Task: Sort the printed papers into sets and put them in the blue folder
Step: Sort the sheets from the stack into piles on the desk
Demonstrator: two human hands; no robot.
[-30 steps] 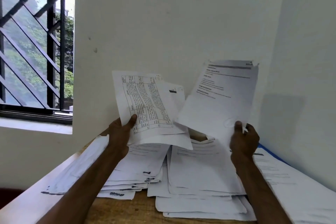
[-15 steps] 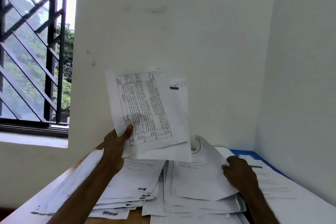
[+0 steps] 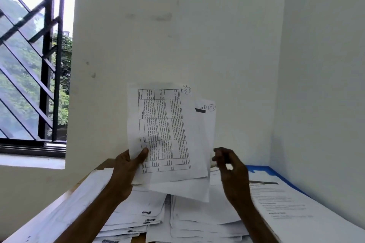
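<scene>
Head camera, and everything here is placed against the held sheets, a small fan of printed pages raised upright in front of the white wall. The left hand pinches their lower left corner, thumb on the printed table, probably so the handwritten circled marks at the top right corners can be read for sorting. Just right of the sheets the right hand is empty, its fingers loosely curled and slightly blurred, likely poised to pull a page. Below the sheets lie several overlapping stacks of paper. Lower right of them, only a blue edge of the blue folder shows beneath another printed page. How many sheets are held, and their small print, cannot be made out.
</scene>
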